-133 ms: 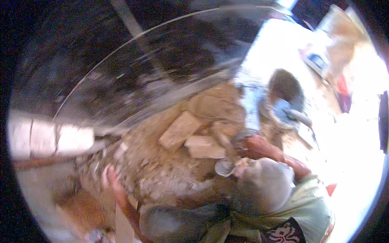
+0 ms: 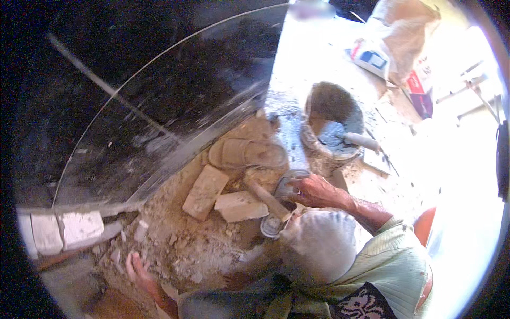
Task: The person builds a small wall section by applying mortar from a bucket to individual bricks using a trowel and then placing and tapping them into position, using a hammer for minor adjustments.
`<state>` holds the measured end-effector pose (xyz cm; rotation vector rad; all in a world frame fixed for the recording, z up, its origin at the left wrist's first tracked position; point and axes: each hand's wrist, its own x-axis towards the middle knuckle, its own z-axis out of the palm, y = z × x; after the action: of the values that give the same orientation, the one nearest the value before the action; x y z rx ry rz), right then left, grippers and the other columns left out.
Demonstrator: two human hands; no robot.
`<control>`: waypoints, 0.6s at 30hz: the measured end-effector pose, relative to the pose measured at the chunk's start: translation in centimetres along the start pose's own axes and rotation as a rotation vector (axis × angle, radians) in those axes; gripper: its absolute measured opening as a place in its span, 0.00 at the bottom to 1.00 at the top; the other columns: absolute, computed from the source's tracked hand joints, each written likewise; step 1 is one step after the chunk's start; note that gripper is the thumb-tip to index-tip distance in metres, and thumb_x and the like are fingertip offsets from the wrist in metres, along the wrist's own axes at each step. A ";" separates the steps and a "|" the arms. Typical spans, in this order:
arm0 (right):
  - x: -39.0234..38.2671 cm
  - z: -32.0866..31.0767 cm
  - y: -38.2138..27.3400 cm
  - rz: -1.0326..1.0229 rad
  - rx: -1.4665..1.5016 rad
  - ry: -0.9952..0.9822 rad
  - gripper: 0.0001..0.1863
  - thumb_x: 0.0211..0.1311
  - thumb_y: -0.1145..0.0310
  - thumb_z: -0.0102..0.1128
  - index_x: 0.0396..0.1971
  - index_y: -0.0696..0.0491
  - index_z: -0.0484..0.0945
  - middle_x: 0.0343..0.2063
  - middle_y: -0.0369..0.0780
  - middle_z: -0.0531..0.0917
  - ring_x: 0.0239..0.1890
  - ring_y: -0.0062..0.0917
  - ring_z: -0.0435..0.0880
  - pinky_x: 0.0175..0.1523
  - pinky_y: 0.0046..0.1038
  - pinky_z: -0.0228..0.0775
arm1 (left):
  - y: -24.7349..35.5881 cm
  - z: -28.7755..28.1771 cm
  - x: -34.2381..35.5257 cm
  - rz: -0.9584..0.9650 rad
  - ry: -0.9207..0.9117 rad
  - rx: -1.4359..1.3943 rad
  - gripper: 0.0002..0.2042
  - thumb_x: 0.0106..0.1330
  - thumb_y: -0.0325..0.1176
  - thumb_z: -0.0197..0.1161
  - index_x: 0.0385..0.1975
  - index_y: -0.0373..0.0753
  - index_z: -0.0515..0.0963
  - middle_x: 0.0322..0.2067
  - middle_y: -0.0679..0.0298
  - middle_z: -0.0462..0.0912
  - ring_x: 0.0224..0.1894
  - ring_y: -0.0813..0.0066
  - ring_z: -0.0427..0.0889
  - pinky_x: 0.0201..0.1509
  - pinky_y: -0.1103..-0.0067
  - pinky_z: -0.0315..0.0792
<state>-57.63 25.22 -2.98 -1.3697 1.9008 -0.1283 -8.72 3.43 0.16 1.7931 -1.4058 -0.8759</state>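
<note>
While the worker bends over the dusty ground, the right hand (image 2: 313,191) has its fingers curled down at the edge of a grey rounded thing (image 2: 288,179), and I cannot tell from here whether they have closed on it or merely touch it. That grey thing sits on the near side of the bucket (image 2: 355,119), a little to its left. The left hand (image 2: 139,271) is well apart from the bucket, far to its left and nearer the worker; its fingers are loosely spread and it has hold of nothing I can see. Next to the grey thing, on the same side of the bucket, a wooden handle (image 2: 269,200) slants across the dirt, with a small pale-rimmed round thing (image 2: 270,227) by its lower end, too blurred to make out. Farther left of the bucket lie two pale bricks, one tilted (image 2: 206,192) and one flatter (image 2: 240,207), and above them a dust-coated sandal (image 2: 247,153). Inside the bucket are a brown clump (image 2: 333,102) and a tool with a pale handle (image 2: 362,141) that leans out over the rim to the right. Beyond the bucket, up and to the right, stand a crumpled sack (image 2: 406,37), a blue-and-white packet (image 2: 371,58) and a red-and-purple one (image 2: 419,87). White blocks (image 2: 82,228) sit far to the bucket's left, below a dark panel (image 2: 175,69).
</note>
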 end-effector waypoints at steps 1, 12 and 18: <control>-0.1 -0.5 0.8 -0.067 -0.062 0.138 0.20 0.62 0.57 0.57 0.49 0.53 0.76 0.41 0.51 0.81 0.46 0.37 0.81 0.46 0.38 0.73 | 0.8 0.7 1.0 0.026 -0.034 -0.022 0.22 0.66 0.45 0.57 0.52 0.33 0.73 0.45 0.56 0.78 0.43 0.64 0.78 0.46 0.69 0.74; -1.5 -5.4 11.3 -0.183 -0.632 0.691 0.18 0.47 0.80 0.52 0.42 0.56 0.77 0.32 0.46 0.78 0.37 0.44 0.75 0.41 0.44 0.67 | -0.7 -2.0 3.5 -0.020 0.083 -0.219 0.20 0.69 0.42 0.57 0.55 0.35 0.71 0.47 0.58 0.79 0.44 0.70 0.80 0.45 0.74 0.78; -1.9 -2.7 29.1 -0.065 -1.031 0.602 0.33 0.53 0.66 0.56 0.62 0.54 0.63 0.62 0.51 0.65 0.68 0.45 0.56 0.68 0.51 0.48 | 2.0 -2.8 4.0 0.108 0.347 -0.297 0.32 0.65 0.47 0.61 0.61 0.32 0.62 0.53 0.51 0.72 0.50 0.61 0.76 0.53 0.66 0.74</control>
<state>-81.32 38.04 -14.41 -2.2408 2.5675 0.5475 -6.64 -0.58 3.01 1.5395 -1.0770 -0.6408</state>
